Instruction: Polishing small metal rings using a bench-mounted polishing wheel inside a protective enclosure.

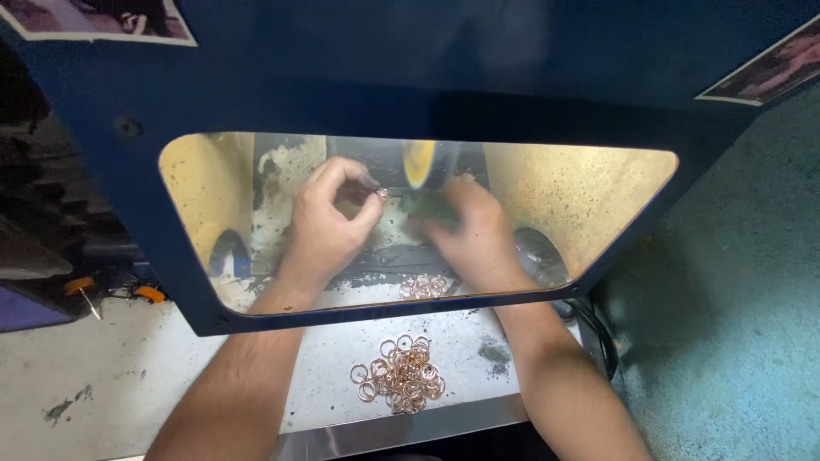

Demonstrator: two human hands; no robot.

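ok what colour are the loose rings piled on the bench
Copper-pink, a rose gold tone: the pile of rings shows best in the head view, near the bench's front edge.

The ring (383, 194) was a small, thin metal hoop, seen through the window of the blue guard just above the centre of the frame. It was pinched between thumb and forefinger of the left hand (329, 218) and stood close beside the lower left edge of the yellow polishing wheel (419, 164); contact with the wheel could not be confirmed. The wheel appeared blurred, upright, at upper centre. The right hand (472, 235) was closed over a dark green block (430, 207) directly below the wheel, right of the ring. The block's outline was partly hidden and blurred.
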